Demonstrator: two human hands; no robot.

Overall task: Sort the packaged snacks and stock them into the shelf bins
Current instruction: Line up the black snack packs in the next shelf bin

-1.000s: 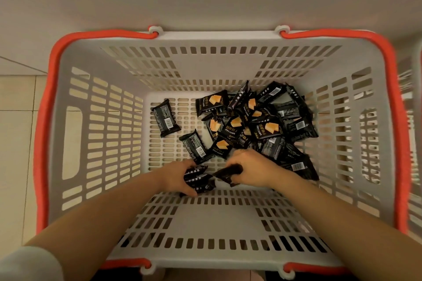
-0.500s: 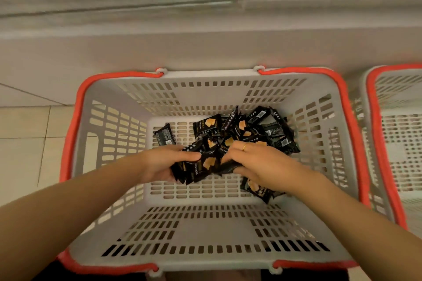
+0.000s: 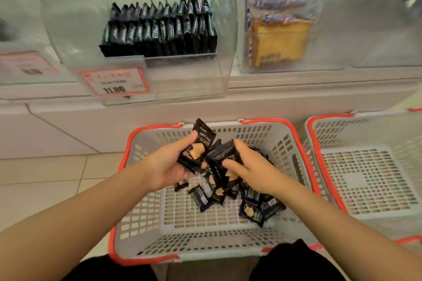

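Observation:
My left hand (image 3: 167,165) grips a small stack of black snack packets (image 3: 196,148) with an orange cracker picture, raised above the grey basket (image 3: 201,244) with an orange rim. Beside it, my right hand (image 3: 249,166) holds more black packets (image 3: 222,155). Several loose black packets (image 3: 250,211) lie on the basket floor under and behind my right hand. Straight ahead, a clear shelf bin (image 3: 159,80) holds a neat upright row of the same black packets (image 3: 159,29), with a red-framed price tag (image 3: 114,82) on its front.
A second grey and orange basket (image 3: 365,189) stands to the right, with nothing in it. A clear bin (image 3: 280,36) to the right holds yellow and purple packets. Other clear bins flank the left and far right. Tiled floor lies on the left.
Both hands have lifted out of the basket with bunches of black packets. My view has tilted up, bringing the shelf bins into sight.

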